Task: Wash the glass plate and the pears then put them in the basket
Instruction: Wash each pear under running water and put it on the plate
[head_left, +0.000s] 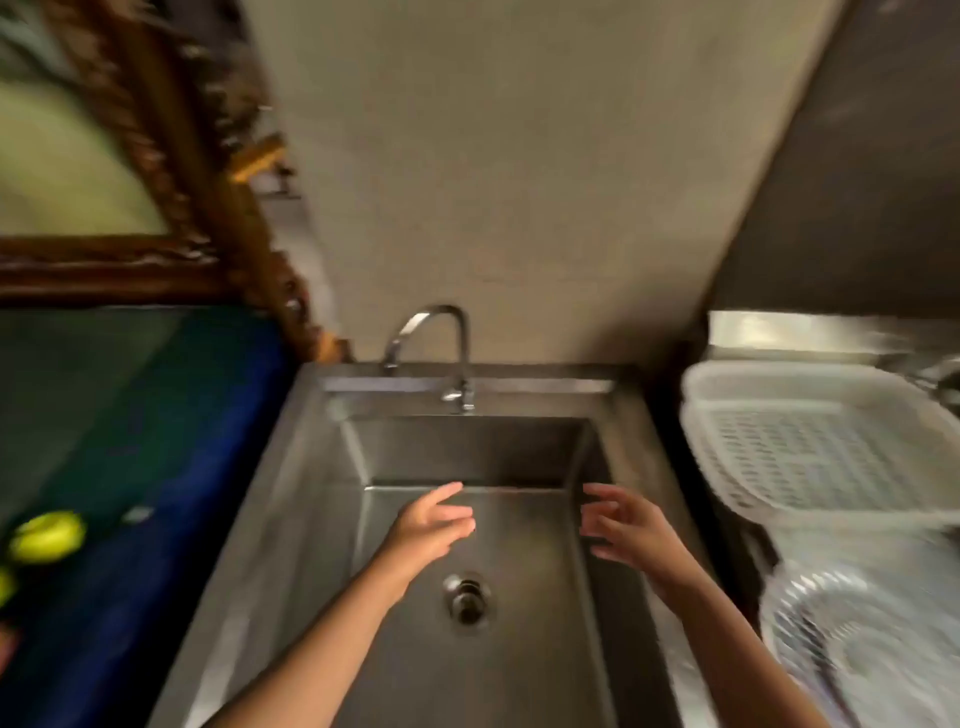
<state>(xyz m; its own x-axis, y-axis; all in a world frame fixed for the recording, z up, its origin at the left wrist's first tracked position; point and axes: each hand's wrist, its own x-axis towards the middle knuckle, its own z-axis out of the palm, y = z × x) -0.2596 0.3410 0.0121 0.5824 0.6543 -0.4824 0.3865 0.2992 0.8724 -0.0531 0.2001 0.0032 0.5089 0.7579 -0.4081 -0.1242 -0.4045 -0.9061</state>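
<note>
- Over the stainless steel sink (291, 483), the left hand (431, 530) and the right hand (626, 530) hover apart, palms facing, fingers loosely spread, both empty.
- The drain (467, 597) lies below and between the wrists; the faucet (431, 338) stands at the sink's back rim.
- Left of the sink, a green pear (47, 535) rests on the dark glass-topped surface; a second one (4, 584) shows at the frame edge.
- Right of the sink sits a white plastic basket (810, 441), with the blurred glass plate (852, 639) in front of it.

Two pears (47, 536), one basket (810, 441), one glass plate (862, 639), two hands (434, 525).
</note>
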